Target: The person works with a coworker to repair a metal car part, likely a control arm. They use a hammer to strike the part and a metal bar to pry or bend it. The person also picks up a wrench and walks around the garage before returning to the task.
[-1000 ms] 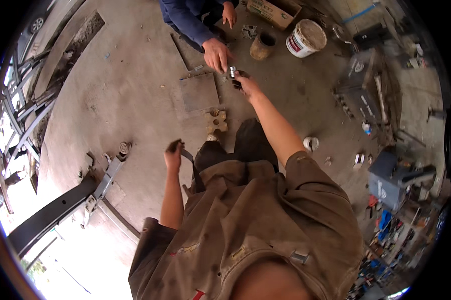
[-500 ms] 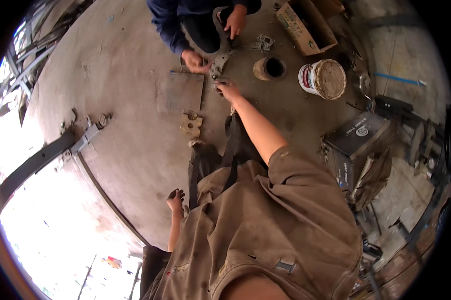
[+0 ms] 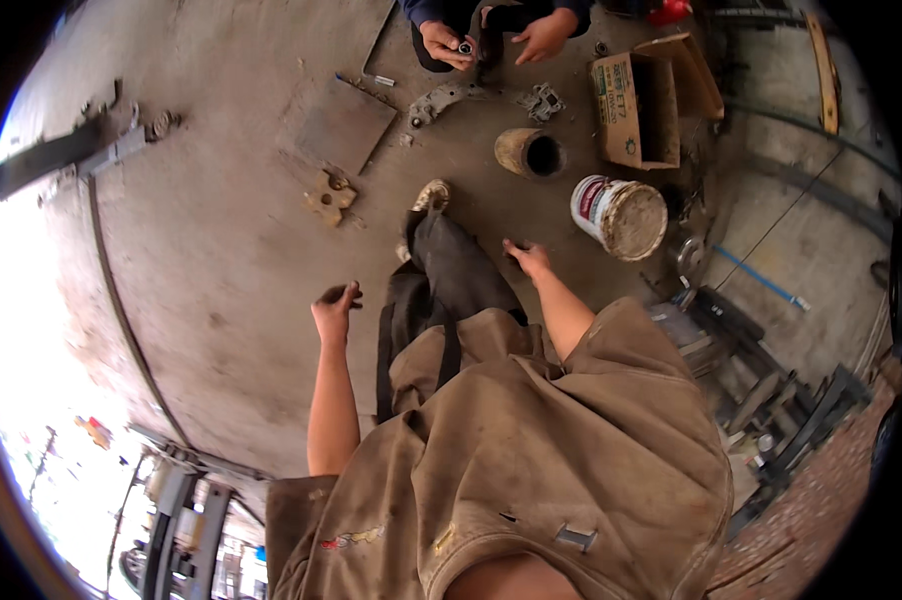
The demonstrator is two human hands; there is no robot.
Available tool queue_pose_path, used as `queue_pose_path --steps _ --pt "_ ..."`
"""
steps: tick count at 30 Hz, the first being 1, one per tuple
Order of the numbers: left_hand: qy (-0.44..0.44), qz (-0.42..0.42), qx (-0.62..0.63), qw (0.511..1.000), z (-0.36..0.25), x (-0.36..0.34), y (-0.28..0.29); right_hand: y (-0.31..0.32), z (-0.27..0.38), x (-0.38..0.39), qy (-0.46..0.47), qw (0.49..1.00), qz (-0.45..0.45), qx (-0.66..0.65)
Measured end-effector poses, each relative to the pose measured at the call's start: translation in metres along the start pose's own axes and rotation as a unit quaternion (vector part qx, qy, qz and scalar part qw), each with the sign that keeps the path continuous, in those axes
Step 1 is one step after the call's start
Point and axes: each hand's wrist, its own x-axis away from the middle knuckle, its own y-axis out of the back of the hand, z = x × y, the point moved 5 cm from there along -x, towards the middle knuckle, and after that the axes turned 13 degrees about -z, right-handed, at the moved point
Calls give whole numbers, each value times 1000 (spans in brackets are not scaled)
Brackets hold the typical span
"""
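My left hand [image 3: 336, 308] is out over the bare floor beside my trouser leg, thumb apart from the loosely bent, darkened fingers. My right hand [image 3: 527, 259] hangs on the other side of my legs, fingers partly stretched, with nothing visible in it. Nearest to that hand are the white bucket [image 3: 633, 222] and a rusty tube [image 3: 531, 153] lying on its side. Beyond my shoe lies a curved metal bracket [image 3: 437, 101]. A co-worker crouches at the far side; their hand [image 3: 447, 45] holds a small round metal part.
Left of my shoe lie a flat metal plate [image 3: 346, 123] and a yellowish metal piece with holes [image 3: 330, 198]. A cast metal part [image 3: 542, 102] is near an open cardboard box [image 3: 659, 110]. Metal frames [image 3: 771, 370] crowd the right side; a long dark beam [image 3: 46, 155] juts in from the left.
My right hand has left the curved bracket and drawn back toward me. My left hand has come forward and up. The co-worker's hands have moved away from the bracket. The whole view has shifted.
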Motion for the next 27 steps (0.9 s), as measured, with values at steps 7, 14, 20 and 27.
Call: queue_pose_path --steps 7,14,20,27 --pt "34 40 47 998 96 24 -46 -4 61 31 18 981 82 -175" --pt "137 97 246 955 83 89 -76 -99 95 129 141 912 254 -290" --pt "283 107 436 848 83 102 -112 -162 72 198 154 936 290 -125" --pt "310 83 382 867 106 109 -161 -209 21 121 279 957 75 -36"
